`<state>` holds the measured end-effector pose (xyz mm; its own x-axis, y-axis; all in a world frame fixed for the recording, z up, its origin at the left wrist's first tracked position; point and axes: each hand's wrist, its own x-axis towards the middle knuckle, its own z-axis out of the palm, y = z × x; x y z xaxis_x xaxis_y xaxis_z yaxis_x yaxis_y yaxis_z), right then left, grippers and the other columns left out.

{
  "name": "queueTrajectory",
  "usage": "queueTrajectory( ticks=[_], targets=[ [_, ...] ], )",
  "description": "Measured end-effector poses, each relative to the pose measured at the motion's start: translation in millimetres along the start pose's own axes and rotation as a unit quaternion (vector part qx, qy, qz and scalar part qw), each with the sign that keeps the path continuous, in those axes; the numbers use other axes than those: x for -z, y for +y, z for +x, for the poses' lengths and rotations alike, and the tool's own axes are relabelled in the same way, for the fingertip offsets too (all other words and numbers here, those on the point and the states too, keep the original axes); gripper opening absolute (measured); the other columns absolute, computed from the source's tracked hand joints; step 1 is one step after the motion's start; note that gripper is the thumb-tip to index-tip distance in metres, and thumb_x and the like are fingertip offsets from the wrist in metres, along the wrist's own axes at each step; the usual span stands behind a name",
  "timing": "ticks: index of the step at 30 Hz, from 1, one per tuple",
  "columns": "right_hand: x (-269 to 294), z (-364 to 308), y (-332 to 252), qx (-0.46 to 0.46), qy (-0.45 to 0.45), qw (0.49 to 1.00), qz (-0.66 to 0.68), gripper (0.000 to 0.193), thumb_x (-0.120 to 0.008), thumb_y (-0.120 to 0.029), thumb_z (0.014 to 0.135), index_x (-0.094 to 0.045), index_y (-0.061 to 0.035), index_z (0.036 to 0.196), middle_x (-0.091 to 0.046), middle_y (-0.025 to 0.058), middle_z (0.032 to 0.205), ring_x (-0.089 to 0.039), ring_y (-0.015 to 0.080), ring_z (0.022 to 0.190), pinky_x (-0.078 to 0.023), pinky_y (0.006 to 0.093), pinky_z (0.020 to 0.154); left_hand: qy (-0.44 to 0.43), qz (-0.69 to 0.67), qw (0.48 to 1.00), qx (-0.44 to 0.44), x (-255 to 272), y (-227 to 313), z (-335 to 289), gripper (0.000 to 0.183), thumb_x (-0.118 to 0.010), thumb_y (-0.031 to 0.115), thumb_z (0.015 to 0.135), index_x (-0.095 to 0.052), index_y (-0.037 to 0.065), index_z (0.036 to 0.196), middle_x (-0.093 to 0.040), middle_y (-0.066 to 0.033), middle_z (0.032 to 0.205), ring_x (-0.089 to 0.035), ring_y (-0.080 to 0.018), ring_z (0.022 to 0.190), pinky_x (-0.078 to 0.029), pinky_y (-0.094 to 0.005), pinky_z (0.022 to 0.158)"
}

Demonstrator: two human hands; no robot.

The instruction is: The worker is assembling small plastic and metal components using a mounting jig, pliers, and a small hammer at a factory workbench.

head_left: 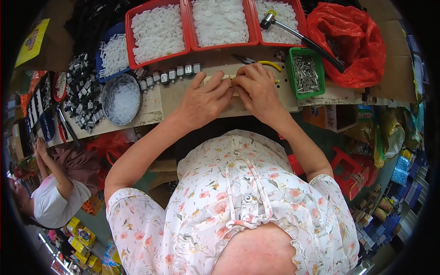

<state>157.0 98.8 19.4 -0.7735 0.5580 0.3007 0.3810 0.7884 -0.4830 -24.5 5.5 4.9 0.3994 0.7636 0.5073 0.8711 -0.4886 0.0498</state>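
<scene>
Floral blouse (206,197), pale piece (232,77) between both grips (206,100) (259,90)

red stool (353,176) and yellow boxes (79,245)

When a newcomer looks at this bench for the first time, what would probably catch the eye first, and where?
Probably the three red trays, side by side at the back of the bench, heaped with white pieces. Right of them is a crumpled red bag, with a hammer slanting from the trays toward it. In the centre, the left grip and right grip are close together; what lies between them is hard to make out.
</scene>
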Motion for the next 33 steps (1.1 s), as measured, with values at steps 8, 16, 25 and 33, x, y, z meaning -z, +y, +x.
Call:
queueTrajectory(
  ticks=[8,16,25,33],
  targets=[
    [71,-28,69,-0.115,0.130,0.984,-0.040,0.021,-0.070,-0.005,0.084,-0.067,-0.0006,0.104,-0.062,0.0139,0.100,-0.061,0.0333,0.094,-0.048,0.0420,0.082,0.027,-0.174,0.982,0.069,7,-7,18,0.021,-0.077,0.017,0.079,-0.071,0.007,0.096,-0.062,-0.0080,0.105,-0.056,-0.0320,0.111,-0.045,-0.0443,0.087],
    [76,-42,98,-0.187,0.081,0.968,-0.145,0.016,-0.068,-0.002,0.083,-0.069,0.0000,0.099,-0.062,0.0144,0.093,-0.061,0.0348,0.092,-0.048,0.0438,0.076,0.047,-0.180,0.980,0.076,-28,-28,112,0.017,-0.076,0.008,0.076,-0.071,0.003,0.092,-0.064,-0.0089,0.093,-0.057,-0.0316,0.098,-0.048,-0.0422,0.083],
    [78,-49,109,-0.209,0.135,0.968,-0.039,0.010,-0.072,-0.002,0.082,-0.072,0.0023,0.091,-0.067,0.0133,0.085,-0.066,0.0279,0.074,-0.050,0.0356,0.066,-0.010,-0.102,0.994,0.042,-97,-50,190,0.019,-0.076,0.004,0.070,-0.078,0.005,0.089,-0.066,-0.0079,0.087,-0.058,-0.0286,0.095,-0.051,-0.0407,0.085],
    [77,-50,109,-0.222,0.168,0.960,-0.018,0.011,-0.071,0.000,0.084,-0.073,0.0025,0.094,-0.070,0.0123,0.085,-0.066,0.0186,0.069,-0.049,0.0306,0.063,-0.067,-0.031,0.995,-0.071,-107,-54,211,0.006,-0.071,0.011,0.074,-0.075,0.010,0.079,-0.061,-0.0044,0.084,-0.057,-0.0233,0.095,-0.048,-0.0371,0.081]
  ],
)
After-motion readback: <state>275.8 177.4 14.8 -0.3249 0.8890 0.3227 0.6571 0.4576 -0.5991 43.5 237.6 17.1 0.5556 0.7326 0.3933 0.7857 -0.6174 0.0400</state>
